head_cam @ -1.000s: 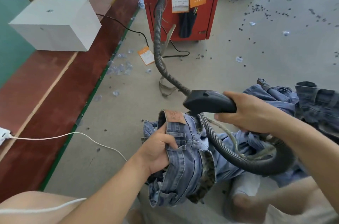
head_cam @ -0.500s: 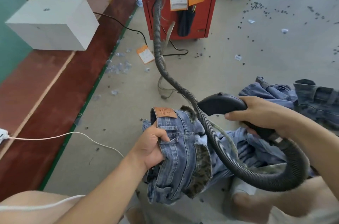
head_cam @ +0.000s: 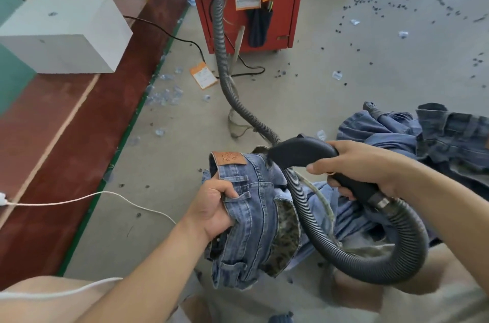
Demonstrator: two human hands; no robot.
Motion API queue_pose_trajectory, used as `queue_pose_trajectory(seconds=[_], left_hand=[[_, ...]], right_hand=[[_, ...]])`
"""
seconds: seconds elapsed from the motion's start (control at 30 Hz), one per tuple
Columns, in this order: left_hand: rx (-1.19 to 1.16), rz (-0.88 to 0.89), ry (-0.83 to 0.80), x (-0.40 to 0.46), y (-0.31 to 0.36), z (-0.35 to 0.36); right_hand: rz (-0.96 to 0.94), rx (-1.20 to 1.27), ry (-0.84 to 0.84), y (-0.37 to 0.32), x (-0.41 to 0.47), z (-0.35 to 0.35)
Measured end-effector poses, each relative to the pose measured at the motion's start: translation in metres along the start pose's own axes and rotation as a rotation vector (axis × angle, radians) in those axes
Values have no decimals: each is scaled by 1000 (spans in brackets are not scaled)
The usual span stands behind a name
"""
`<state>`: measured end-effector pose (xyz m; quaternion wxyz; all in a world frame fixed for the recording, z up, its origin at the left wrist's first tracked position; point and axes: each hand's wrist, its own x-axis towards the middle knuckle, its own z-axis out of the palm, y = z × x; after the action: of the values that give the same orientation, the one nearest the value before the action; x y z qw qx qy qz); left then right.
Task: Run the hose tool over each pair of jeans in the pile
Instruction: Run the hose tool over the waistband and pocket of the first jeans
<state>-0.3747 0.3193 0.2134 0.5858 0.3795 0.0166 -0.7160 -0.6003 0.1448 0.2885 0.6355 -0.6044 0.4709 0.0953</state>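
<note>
My left hand is curled tight around the bunched waistband of a pair of blue jeans, holding them up off the floor near the centre of view; their tan leather patch faces me at the top edge. My right hand grips the black handle of the hose tool, fingers wrapped around it, with the nozzle end touching the jeans' waistband at about 1 o'clock from my left hand. From the handle the ribbed grey hose loops down toward 5 o'clock, sweeps back across the jeans, then runs up toward 12 o'clock to a red cabinet hung with orange tags. At 3 o'clock lies the pile of jeans on the grey floor, which is scattered with small dark bits. At 10 o'clock a white box sits on a red-brown ledge, and a white cable trails from 9 o'clock.
</note>
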Motion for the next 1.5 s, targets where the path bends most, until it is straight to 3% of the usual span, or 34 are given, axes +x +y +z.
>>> queue_pose_trajectory(seconds=[0.1,0.23,0.3,0.47,0.53,0.63,0.77,0.97,1.1,1.2,1.3,1.5], left_hand=[[10,23,4,1,-1,1],[48,9,46,3,-1,-4],[31,17,74,3,4,-6],[-50,85,137,4,17,-7],[-51,96,131,4,16,-6],[-21,93,139,5,13,-6],[0,61,72,4,11,-7],[453,75,29,-1,-13,-1],[883,169,-141,-12,-28,7],[1136,212,-296,-18,-37,14],[1377,322,-357,-20,-44,10],[1711,556,-303,-19,-33,-5]], right_hand=[[4,-125,-16,-1,1,13],[-45,-124,262,3,18,19],[-83,-126,319,3,15,4],[-170,-633,58,-1,-7,-13],[-161,-717,-57,1,-6,0],[-214,-688,-48,4,2,16],[-302,-401,92,0,2,13],[-340,-364,183,-7,-5,-12],[-106,-277,-11,-7,-5,-22],[56,-169,27,-2,5,-22],[95,-63,60,4,4,-30],[122,-40,-202,5,-18,-53]])
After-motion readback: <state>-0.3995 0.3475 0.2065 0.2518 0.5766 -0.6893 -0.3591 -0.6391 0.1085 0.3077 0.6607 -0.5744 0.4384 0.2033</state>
